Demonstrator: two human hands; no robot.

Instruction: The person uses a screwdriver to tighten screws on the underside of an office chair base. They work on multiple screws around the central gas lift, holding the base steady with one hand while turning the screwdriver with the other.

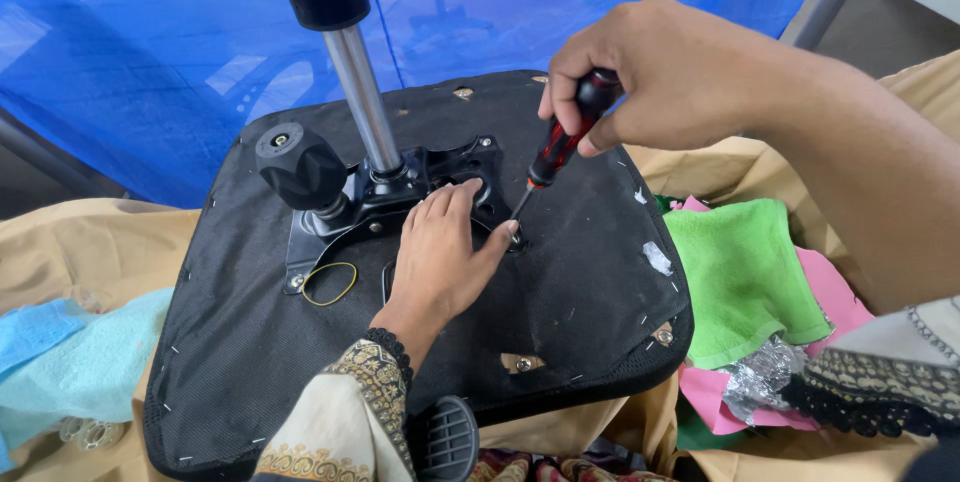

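Observation:
An upturned black chair seat (560, 312) lies before me, its fabric underside up. A black metal mechanism plate (452, 164) is fixed at its middle, with a chrome gas cylinder (362, 92) rising from it and a round black knob (298, 164) at its left. My left hand (440, 252) rests flat on the plate, thumb beside the screwdriver tip. My right hand (660, 72) grips a red-and-black screwdriver (558, 147), whose tip stands on a screw at the plate's right edge.
A yellow rubber band (330, 284) lies on the seat. A green cloth (745, 277) and pink cloth (835, 292) with crumpled foil (762, 377) sit to the right, a light blue towel (80, 362) to the left. Blue sheeting (150, 52) hangs behind.

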